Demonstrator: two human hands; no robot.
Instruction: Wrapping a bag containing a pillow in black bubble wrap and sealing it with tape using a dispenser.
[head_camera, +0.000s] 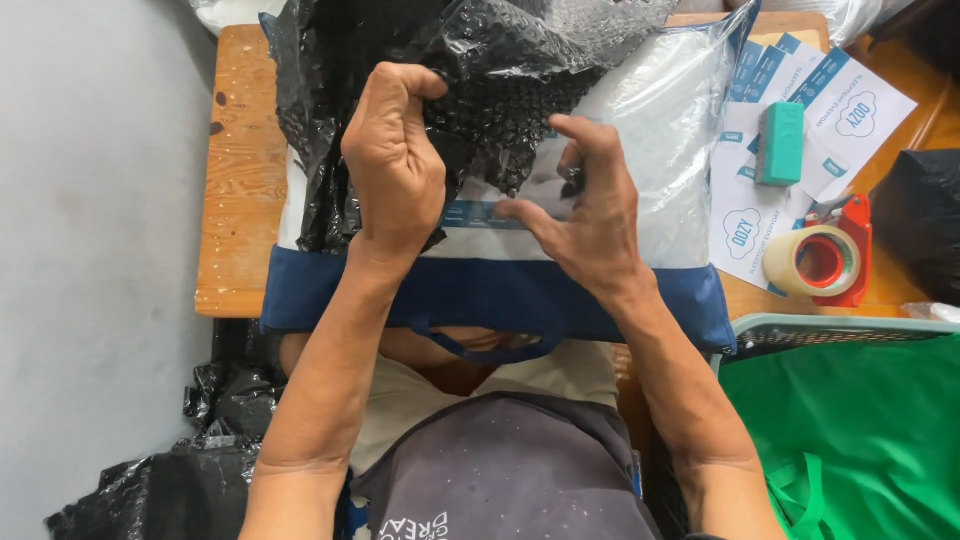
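Nearest to me I see the two bare forearms reaching up from the bottom of the view. My left hand (392, 160) is clenched into a tight fist, gripping a bunched edge of the black bubble wrap (470, 90) between thumb and curled fingers. My right hand (590, 205) is partly open, its fingers spread and bent; the fingertips press on the clear pillow bag (660, 130) just below the lower edge of the wrap, and I cannot tell whether the thumb pinches the wrap or only touches it.

The black bubble wrap is crumpled and glossy. It lies draped over the upper left part of the bag and reaches beyond the top of the view. The bag itself is a clear plastic cover over something white and padded, with a dark blue band (500, 295) along its near edge and a blue carry handle (490, 348) hanging over the table's front. It lies flat on the wooden table (235, 180) and covers most of it.

Farther right on the table I see white and blue printed cards (850, 110), a teal block (780, 143) lying on them, and a roll of tape in a red dispenser (828, 258). A green bag in a basket (860, 430) stands beside the table at the lower right.
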